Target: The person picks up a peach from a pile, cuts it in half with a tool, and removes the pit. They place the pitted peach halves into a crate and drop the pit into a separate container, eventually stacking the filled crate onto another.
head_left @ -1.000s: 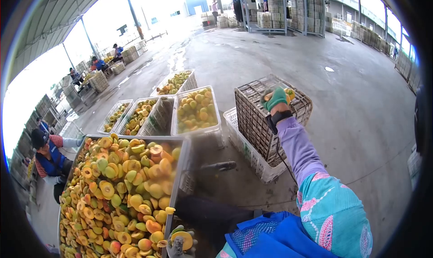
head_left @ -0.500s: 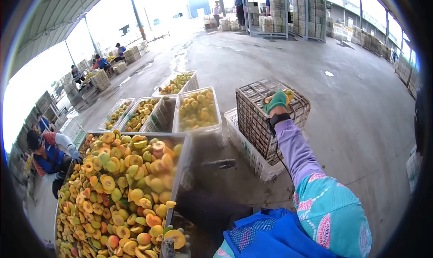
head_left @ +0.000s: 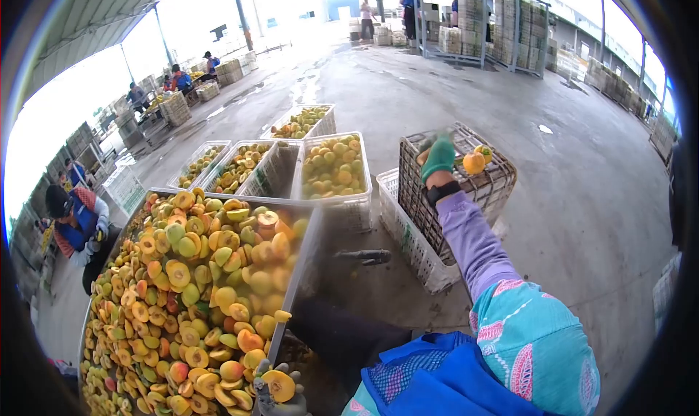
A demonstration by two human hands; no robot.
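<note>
My left hand [head_left: 282, 405], in a grey glove at the bottom edge, has its fingers around a peach half [head_left: 278, 385], cut face up. Beside it spreads a large bin [head_left: 303, 259] heaped with peach halves [head_left: 175, 274]. My right hand [head_left: 439, 161], green-gloved with a black band at the wrist, is over the top of a dirty slatted crate [head_left: 477, 187]. Motion blurs its fingertips, so I cannot tell whether they hold anything. Just right of that hand, two whole-looking peaches [head_left: 475, 163] rest on the crate. Under the slatted crate is a white crate [head_left: 415, 252].
White crates [head_left: 368, 197] filled with peaches stand beyond the bin. A co-worker [head_left: 76, 223] in a blue vest bends at the bin's left side. A dark object [head_left: 364, 256] lies on the floor. Stacked crates [head_left: 470, 23] and other people are farther back.
My right hand has moved left off the peaches on the slatted crate, leaving them in plain sight. The co-worker's hands have drawn back from the bin. The view has shifted slightly.
</note>
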